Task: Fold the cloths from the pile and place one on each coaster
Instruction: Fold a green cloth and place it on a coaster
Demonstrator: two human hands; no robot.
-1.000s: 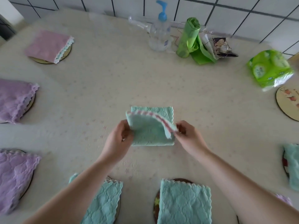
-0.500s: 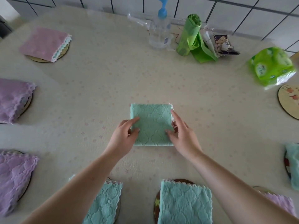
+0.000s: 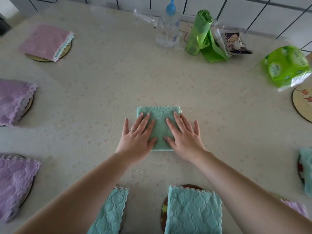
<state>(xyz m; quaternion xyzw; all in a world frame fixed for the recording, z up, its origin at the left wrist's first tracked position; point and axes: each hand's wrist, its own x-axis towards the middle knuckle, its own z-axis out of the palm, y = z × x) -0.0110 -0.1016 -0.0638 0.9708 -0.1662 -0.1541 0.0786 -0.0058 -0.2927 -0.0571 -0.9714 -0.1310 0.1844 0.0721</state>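
A small folded teal cloth lies flat in the middle of the table. My left hand presses its left half with straight, spread fingers. My right hand lies flat on its right half the same way. Around the table, folded cloths cover coasters: a pink one far left, two purple ones at the left, two teal ones near me, another teal one at the right edge. One round coaster at the right has no cloth on it.
At the back stand a clear pump bottle, a green roll of bags, a dark snack packet and a green tissue pack. A tiled wall rises behind the table. A pink cloth corner shows bottom right.
The raised flap came down onto the teal cloth, finishing the fold. Both hands then went from pinching its sides to lying flat on top of it.
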